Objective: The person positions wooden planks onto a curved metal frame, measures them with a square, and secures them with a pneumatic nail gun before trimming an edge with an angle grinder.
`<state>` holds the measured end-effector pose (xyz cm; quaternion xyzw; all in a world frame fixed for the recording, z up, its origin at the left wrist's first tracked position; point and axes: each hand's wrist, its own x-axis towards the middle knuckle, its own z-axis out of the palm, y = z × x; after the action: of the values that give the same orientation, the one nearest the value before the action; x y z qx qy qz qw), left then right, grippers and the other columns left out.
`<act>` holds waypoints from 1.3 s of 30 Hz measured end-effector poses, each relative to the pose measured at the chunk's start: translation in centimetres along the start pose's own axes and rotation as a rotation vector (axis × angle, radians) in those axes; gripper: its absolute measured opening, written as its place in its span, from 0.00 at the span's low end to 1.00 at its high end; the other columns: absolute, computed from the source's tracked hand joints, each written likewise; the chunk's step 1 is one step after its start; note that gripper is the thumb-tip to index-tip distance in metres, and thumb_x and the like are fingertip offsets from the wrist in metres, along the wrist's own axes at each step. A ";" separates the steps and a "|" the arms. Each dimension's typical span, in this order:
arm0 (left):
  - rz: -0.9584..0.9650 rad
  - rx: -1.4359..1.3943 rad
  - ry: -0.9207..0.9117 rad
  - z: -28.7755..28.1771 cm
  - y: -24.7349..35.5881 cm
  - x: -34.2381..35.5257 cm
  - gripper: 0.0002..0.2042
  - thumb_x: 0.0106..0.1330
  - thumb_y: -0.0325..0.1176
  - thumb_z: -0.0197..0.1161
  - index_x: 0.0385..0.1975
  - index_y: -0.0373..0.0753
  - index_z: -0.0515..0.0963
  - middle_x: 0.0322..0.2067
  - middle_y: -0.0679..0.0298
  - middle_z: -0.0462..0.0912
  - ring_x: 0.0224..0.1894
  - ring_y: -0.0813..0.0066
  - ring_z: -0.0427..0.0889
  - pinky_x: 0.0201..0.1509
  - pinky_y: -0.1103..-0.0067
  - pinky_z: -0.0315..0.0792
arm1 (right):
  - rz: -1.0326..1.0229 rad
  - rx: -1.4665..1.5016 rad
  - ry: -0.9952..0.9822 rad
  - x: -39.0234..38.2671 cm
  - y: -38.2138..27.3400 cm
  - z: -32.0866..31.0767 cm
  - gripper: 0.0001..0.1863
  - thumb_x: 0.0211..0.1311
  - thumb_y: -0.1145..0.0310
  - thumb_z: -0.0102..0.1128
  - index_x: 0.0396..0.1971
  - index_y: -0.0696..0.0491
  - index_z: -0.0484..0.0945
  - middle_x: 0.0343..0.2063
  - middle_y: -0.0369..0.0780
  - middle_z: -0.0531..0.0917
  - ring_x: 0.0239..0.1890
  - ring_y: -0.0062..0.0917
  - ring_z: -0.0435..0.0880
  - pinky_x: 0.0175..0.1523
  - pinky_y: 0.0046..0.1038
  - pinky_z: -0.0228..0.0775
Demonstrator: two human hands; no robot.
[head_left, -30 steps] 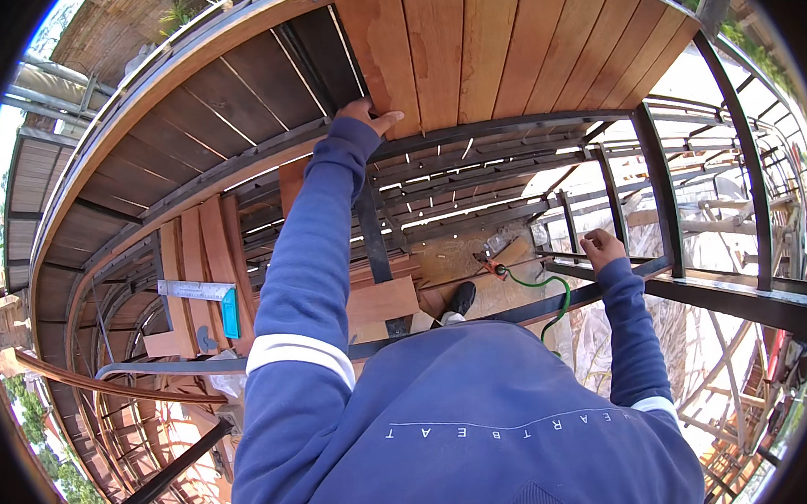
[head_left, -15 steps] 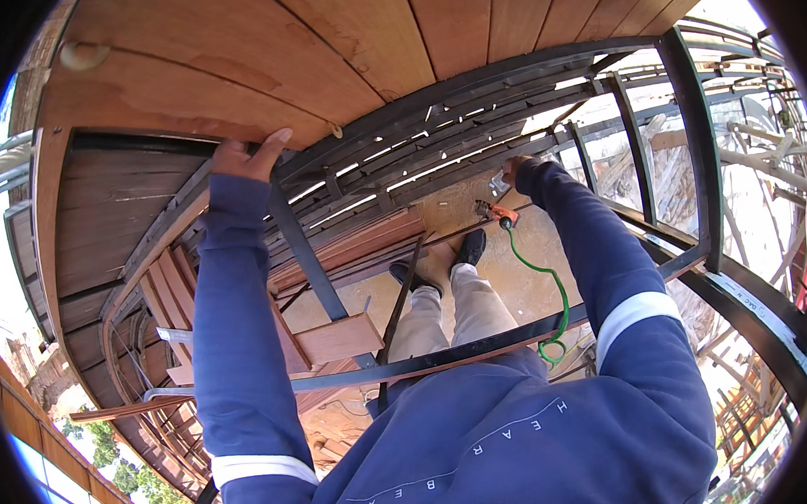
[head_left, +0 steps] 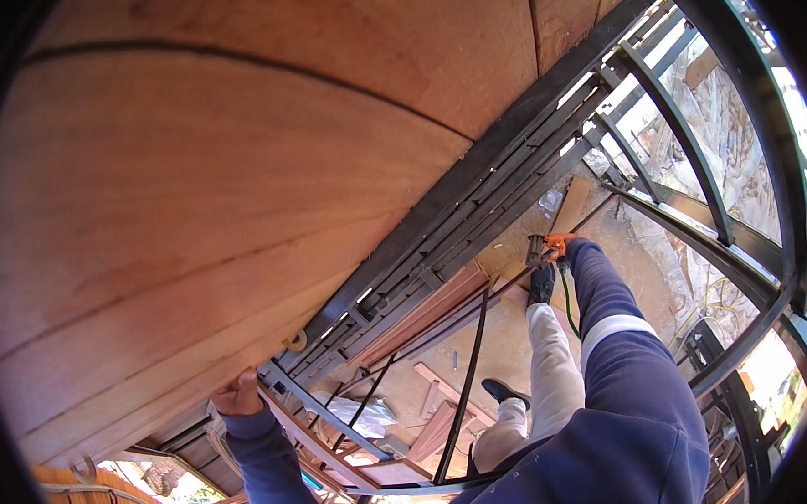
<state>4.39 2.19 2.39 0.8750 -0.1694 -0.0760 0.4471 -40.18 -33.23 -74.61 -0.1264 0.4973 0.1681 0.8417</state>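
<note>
My left hand [head_left: 238,396] is closed at the lower edge of a large wooden plank panel [head_left: 191,199], its fingers against the bottommost plank. At the end of the right sleeve, an orange and dark air nail gun [head_left: 540,248] is in my right hand [head_left: 574,240], whose fingers are mostly hidden behind the tool and cuff. A green air hose [head_left: 570,307] runs down from the nail gun. Along the panel's edge, a black metal beam [head_left: 481,170] slants up to the right.
Dark metal railings [head_left: 680,128] curve around the right side. Below are stacked wooden boards [head_left: 430,319], a thin black bar [head_left: 465,386] and clear plastic sheeting [head_left: 362,417]. A ring-like fitting [head_left: 295,341] sits at the panel's edge. My shoes [head_left: 542,284] rest on the floor.
The view has tilted and come closer to the planks. My right hand has gone from the metal frame to the nail gun, now gripped. My left hand stays at the planks' edge.
</note>
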 end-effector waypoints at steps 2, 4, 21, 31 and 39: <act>-0.045 0.051 0.027 -1.5 -2.2 -1.9 0.20 0.60 0.35 0.67 0.49 0.31 0.77 0.46 0.58 0.82 0.48 0.69 0.79 0.56 0.72 0.70 | -0.292 -0.192 -0.128 2.2 2.2 -2.8 0.23 0.57 0.55 0.67 0.49 0.52 0.79 0.50 0.42 0.82 0.53 0.35 0.81 0.51 0.45 0.78; -0.044 0.106 0.054 -2.5 -2.0 -4.5 0.22 0.61 0.38 0.67 0.50 0.29 0.77 0.47 0.56 0.82 0.50 0.67 0.79 0.58 0.71 0.69 | -0.342 -0.148 -0.069 2.6 2.4 -0.3 0.24 0.53 0.55 0.70 0.47 0.53 0.79 0.48 0.43 0.83 0.50 0.35 0.82 0.46 0.44 0.80; -0.009 -0.084 -0.019 0.9 0.2 -2.1 0.13 0.59 0.22 0.66 0.44 0.35 0.81 0.41 0.63 0.84 0.44 0.72 0.82 0.47 0.76 0.76 | 0.039 -0.112 0.564 -8.4 -8.2 12.9 0.14 0.68 0.64 0.52 0.46 0.58 0.73 0.30 0.51 0.81 0.30 0.48 0.83 0.32 0.61 0.79; -0.149 0.313 -0.017 -0.1 4.8 -2.5 0.21 0.57 0.50 0.72 0.37 0.36 0.85 0.36 0.53 0.87 0.38 0.62 0.85 0.43 0.71 0.77 | -0.160 -0.496 0.511 -21.0 -24.7 27.0 0.14 0.67 0.62 0.51 0.44 0.57 0.74 0.28 0.52 0.79 0.26 0.48 0.81 0.30 0.59 0.79; -0.131 0.252 0.001 0.1 2.9 -1.2 0.25 0.54 0.54 0.72 0.40 0.37 0.85 0.39 0.53 0.87 0.43 0.56 0.85 0.48 0.68 0.77 | -0.575 -0.427 0.281 -43.9 -25.8 39.6 0.14 0.64 0.64 0.52 0.43 0.59 0.70 0.25 0.50 0.76 0.22 0.44 0.80 0.29 0.54 0.79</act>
<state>2.53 0.97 4.62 0.9335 -0.1198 -0.0825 0.3278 -17.86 -48.66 -16.13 -0.4551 0.5059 0.0061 0.7327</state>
